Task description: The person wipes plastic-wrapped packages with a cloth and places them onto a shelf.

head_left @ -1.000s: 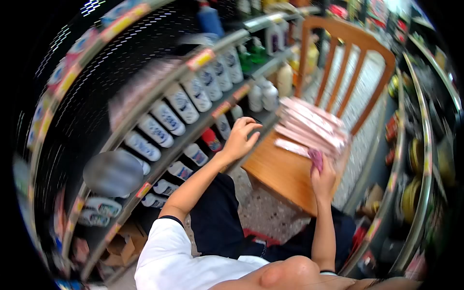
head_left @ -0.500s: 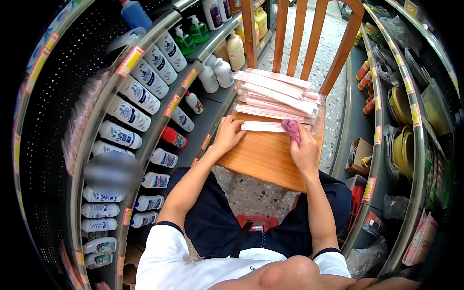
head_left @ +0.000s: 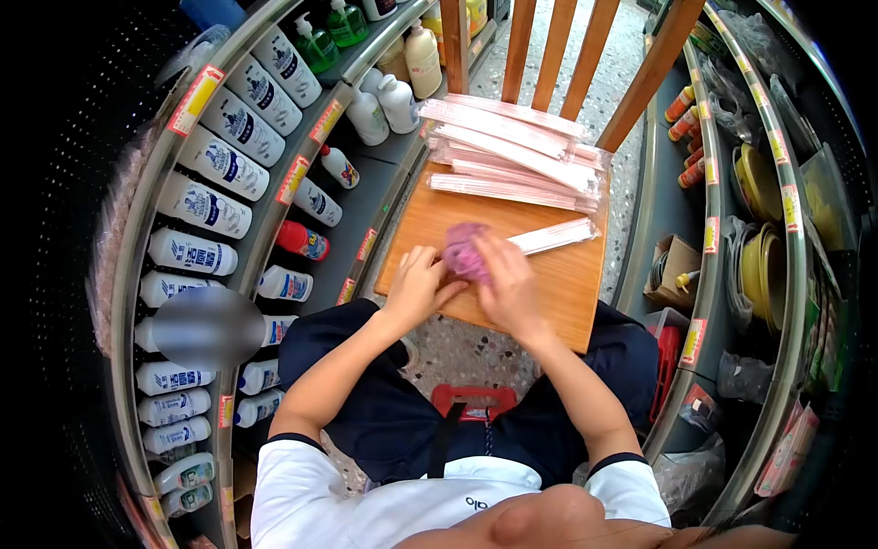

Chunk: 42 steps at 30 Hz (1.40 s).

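Observation:
A purple cloth [head_left: 467, 252] is bunched in my right hand [head_left: 508, 285], over the front left of the wooden chair seat [head_left: 540, 291]. My left hand [head_left: 416, 285] is closed beside the cloth, its fingertips close to my right hand; whatever it may hold is hidden. One thin white packet [head_left: 552, 236] lies on the seat just beyond my right hand. Farther back, a pile of pink and white long packets [head_left: 521, 156] in clear wrap lies against the chair's back slats.
Shelves of white bottles [head_left: 210, 203] stand close on my left. Shelves on my right hold yellow pans [head_left: 761, 274] and a cardboard box [head_left: 672, 270]. Chair slats [head_left: 555, 59] rise at the far end. A red stool edge [head_left: 474, 401] shows between my legs.
Both hands have come together at the seat's front left, the cloth moving left with my right hand. The single packet now lies farther right, angled, with neither hand at its left end.

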### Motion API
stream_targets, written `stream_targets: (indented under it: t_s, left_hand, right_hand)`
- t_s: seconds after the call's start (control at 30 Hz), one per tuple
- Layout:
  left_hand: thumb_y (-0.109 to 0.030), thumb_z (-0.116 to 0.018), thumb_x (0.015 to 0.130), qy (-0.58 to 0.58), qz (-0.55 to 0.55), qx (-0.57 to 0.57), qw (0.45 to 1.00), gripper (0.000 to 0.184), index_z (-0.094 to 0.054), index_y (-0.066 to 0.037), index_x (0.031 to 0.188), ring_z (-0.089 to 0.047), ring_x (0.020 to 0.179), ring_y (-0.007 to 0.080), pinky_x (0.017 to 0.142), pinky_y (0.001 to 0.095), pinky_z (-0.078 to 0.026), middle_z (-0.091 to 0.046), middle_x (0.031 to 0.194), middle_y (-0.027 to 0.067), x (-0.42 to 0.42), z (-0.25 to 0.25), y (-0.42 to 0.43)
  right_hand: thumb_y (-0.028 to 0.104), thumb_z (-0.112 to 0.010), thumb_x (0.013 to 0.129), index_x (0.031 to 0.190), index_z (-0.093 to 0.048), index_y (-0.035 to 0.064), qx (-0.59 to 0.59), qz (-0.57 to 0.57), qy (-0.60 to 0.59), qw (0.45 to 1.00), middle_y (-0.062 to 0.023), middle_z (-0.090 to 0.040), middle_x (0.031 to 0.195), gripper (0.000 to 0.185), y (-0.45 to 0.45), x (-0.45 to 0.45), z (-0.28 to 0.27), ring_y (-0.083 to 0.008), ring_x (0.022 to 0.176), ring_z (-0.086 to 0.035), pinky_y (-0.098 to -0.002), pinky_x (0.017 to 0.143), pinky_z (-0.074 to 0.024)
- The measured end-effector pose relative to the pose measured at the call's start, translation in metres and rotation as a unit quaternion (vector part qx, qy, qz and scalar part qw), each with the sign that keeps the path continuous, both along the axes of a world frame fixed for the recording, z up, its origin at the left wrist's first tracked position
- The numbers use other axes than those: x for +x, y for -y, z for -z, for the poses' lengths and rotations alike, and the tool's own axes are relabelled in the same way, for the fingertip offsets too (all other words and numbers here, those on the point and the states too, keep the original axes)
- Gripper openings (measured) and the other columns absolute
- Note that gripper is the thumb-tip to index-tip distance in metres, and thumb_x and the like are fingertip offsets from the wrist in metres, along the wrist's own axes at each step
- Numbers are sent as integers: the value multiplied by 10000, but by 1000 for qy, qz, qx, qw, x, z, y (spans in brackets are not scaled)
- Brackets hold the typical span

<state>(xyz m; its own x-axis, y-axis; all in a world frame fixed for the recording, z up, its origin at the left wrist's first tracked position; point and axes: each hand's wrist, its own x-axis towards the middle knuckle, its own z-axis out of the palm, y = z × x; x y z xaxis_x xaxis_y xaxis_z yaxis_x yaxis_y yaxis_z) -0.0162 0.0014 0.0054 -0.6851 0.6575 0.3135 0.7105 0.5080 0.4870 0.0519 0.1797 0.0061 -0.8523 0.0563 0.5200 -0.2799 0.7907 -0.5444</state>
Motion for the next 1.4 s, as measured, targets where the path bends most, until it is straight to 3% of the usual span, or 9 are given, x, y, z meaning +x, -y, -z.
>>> stream_targets:
  t_s: [0.17, 0.37, 0.67, 0.8, 1.1, 1.4]
  left_hand:
    - [-97, -742, 709, 6, -50, -15, 999, 203, -692, -39, 897, -529, 964, 327, 825, 440, -436, -585, 982, 112, 8, 23, 16]
    - [-111, -730, 719, -22, -69, -42, 997, 125, -679, -51, 816, -506, 878, 321, 747, 427, -399, -536, 877, 107, 14, 16, 12]
    - [-209, -714, 849, -51, -81, -69, 993, 256, -755, -120, 1085, -498, 797, 257, 705, 391, -362, -515, 776, 66, 11, 8, 5]
    - [-203, -726, 827, -79, -75, -75, 991, 252, -754, -123, 1064, -489, 792, 234, 693, 376, -352, -515, 763, 40, 9, 10, 6]
    - [-201, -727, 825, -73, -76, -82, 991, 245, -768, -142, 1060, -515, 766, 242, 697, 378, -373, -511, 733, 52, 5, 3, 8]
    - [-204, -728, 828, -62, -76, -103, 990, 252, -768, -148, 1070, -523, 766, 242, 695, 377, -380, -518, 722, 53, 3, 2, 6]
  right_hand:
    - [61, -647, 769, 1321, -563, 27, 54, -70, 55, 995, -153, -543, 1394, 559, 28, 7, 13, -343, 1320, -470, -453, 1092, -388]
    - [46, -626, 783, 1331, -555, 26, 57, -86, 105, 989, -155, -535, 1408, 552, 13, 5, 13, -329, 1341, -466, -478, 1116, -362]
    - [13, -614, 780, 1294, -566, -5, 73, 21, 124, 989, -162, -540, 1405, 516, -50, 2, 16, -329, 1356, -452, -488, 1128, -344]
    - [-10, -610, 765, 1267, -569, -28, 77, 68, 120, 987, -171, -554, 1377, 504, -66, 5, 16, -340, 1333, -470, -497, 1113, -357]
    - [-2, -630, 760, 1252, -581, -28, 89, 49, 116, 988, -186, -563, 1362, 495, -63, 35, 16, -358, 1318, -483, -487, 1117, -360]
    - [-1, -552, 852, 1322, -523, -62, 41, 161, 123, 978, -228, -525, 1398, 475, -106, 43, 24, -377, 1355, -446, -457, 1155, -318]
